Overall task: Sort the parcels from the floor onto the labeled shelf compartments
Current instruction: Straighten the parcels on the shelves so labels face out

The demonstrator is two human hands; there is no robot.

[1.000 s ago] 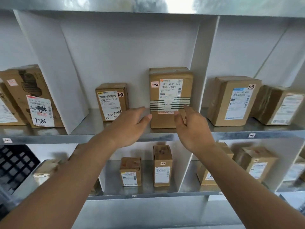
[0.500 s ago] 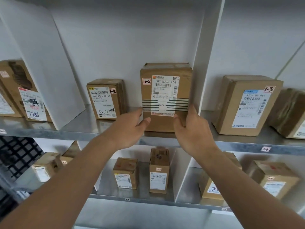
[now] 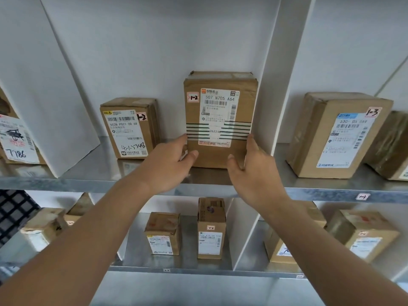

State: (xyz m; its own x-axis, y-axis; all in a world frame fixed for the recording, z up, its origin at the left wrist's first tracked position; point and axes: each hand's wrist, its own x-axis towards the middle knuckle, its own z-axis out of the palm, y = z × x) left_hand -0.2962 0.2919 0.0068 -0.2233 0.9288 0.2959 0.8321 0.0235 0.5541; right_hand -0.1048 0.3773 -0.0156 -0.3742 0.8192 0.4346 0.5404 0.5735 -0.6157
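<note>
A: Where is the parcel, and where are the hands?

B: The tall parcel (image 3: 220, 120) stands upright at the centre of the frame, on the upper metal shelf (image 3: 320, 191), in the middle compartment. Its long axis runs top to bottom, and its right edge sits just beside the white divider (image 3: 271, 107). It lies straight ahead of both hands, between them.

A: Are the hands gripping it?

B: The left hand (image 3: 170, 166) has straight fingers touching the lower left edge. The right hand (image 3: 251, 171) has straight fingers along the lower right edge. Neither curls round it; both look about equally near.

A: What is it made of?

B: Brown cardboard, creased, taped on top, a flat-faced rectangular box with a white printed label and a small tag reading 1-2. A shorter box (image 3: 130, 129), left of centre in the same compartment, also reads 1-2, so the placing seems right
</note>
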